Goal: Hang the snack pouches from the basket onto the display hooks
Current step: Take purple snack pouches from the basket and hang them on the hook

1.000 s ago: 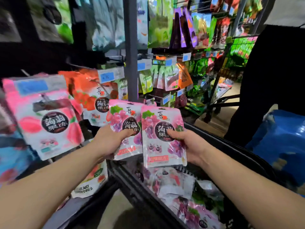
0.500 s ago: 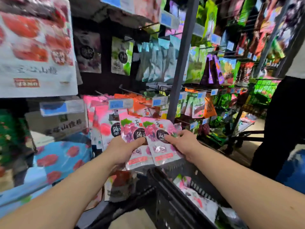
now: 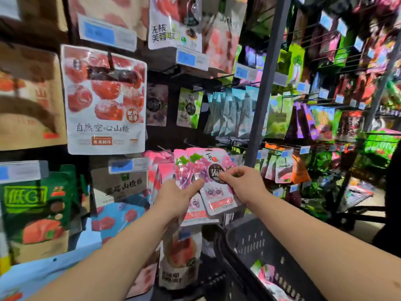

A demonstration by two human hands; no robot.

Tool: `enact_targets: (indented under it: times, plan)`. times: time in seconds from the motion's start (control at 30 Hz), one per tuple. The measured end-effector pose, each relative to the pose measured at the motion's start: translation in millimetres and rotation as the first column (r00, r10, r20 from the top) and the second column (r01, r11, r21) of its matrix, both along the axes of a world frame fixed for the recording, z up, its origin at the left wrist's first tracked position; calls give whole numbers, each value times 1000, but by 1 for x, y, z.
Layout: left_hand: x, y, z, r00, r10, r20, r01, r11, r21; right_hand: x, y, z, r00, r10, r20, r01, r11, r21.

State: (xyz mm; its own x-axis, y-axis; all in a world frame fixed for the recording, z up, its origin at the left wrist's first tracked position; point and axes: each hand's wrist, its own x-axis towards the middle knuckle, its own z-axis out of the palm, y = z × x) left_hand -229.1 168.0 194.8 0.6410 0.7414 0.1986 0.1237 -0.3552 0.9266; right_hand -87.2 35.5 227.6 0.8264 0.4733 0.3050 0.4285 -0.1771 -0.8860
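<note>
Two pink grape snack pouches are held up in front of the display rack. My left hand [image 3: 176, 197] grips the left pouch [image 3: 184, 172] by its lower half. My right hand [image 3: 243, 184] pinches the right pouch [image 3: 217, 196], which overlaps the left one. Just behind them hang pink pouches of a similar kind [image 3: 159, 168] on a hook. The black basket [image 3: 245, 242] stands below my right arm with more pouches [image 3: 268, 276] inside. Bare black hooks [image 3: 219, 77] jut out higher up.
Large hawthorn snack bags [image 3: 104, 101] hang at the left, green and blue bags [image 3: 234, 114] at the middle. A grey upright post [image 3: 267, 79] divides the rack. A person in black [image 3: 392, 196] stands at the right edge.
My view has lifted from the basket up to the rack. Both hands have brought the two pouches together, now overlapping, and raised them closer to the hanging pink pouches.
</note>
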Motion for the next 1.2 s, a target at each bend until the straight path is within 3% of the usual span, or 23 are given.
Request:
enact_targets:
  times: [0.2, 0.3, 0.4, 0.63, 0.8, 1.03, 1.2]
  plan:
    - [-5, 20, 52, 996, 63, 56, -71, 988, 138, 4, 20, 37, 987, 160, -16, -157, 981, 115]
    - [-2, 33, 80, 987, 142, 74, -156, 952, 264, 17, 30, 56, 904, 407, -129, -382, 906, 183]
    - [2, 44, 100, 972, 227, 62, -234, 907, 352, 27, 43, 69, 853, 516, -71, -509, 855, 98]
    - [18, 62, 130, 942, 307, 133, -334, 889, 313, 48, 81, 92, 857, 505, 100, -515, 841, 164]
    - [13, 72, 148, 926, 300, 229, -363, 876, 317, 49, 95, 117, 843, 487, 229, -524, 840, 140]
    - [6, 90, 146, 896, 383, 225, -441, 826, 352, 32, 99, 127, 824, 399, 402, -463, 883, 73]
    - [5, 92, 134, 879, 422, 221, -475, 809, 347, 29, 102, 109, 830, 379, 410, -452, 887, 96]
